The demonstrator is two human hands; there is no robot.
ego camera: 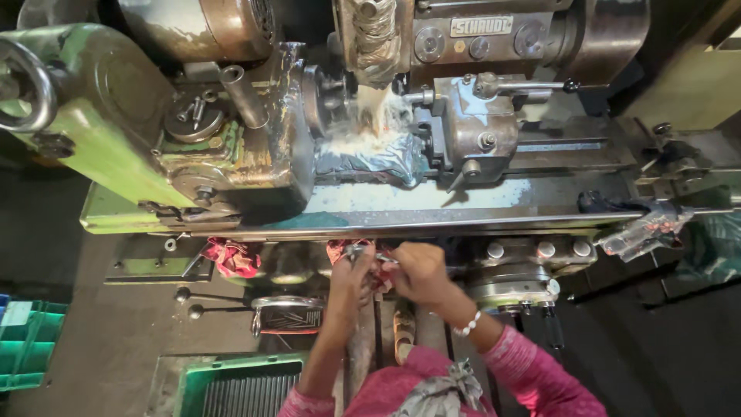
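The left hand and the right hand meet at the front edge of the large grey and green metal grinding machine, just below its long horizontal bed rail. Both hands close around a crumpled red cloth rag and a small shiny metal part. The left hand curls its fingers around the part and the upper edge of the rag. The right hand folds over the rag from the other side, fingers bent tight. How much of the part lies inside the rag cannot be told. A white bead bracelet sits on the right wrist, and both arms wear pink sleeves.

A second crumpled red rag lies on the machine ledge to the left of the hands, well apart from them. Above the hands, milky white coolant pours down from a nozzle onto the work zone and pools over a grey plastic sheet. A green-painted headstock housing with a steel lifting ring occupies the upper left. Round silver push buttons stand in a row to the right of the hands. A green plastic crate stands on the floor at the far left, and a green-rimmed metal grating lies at the lower centre.
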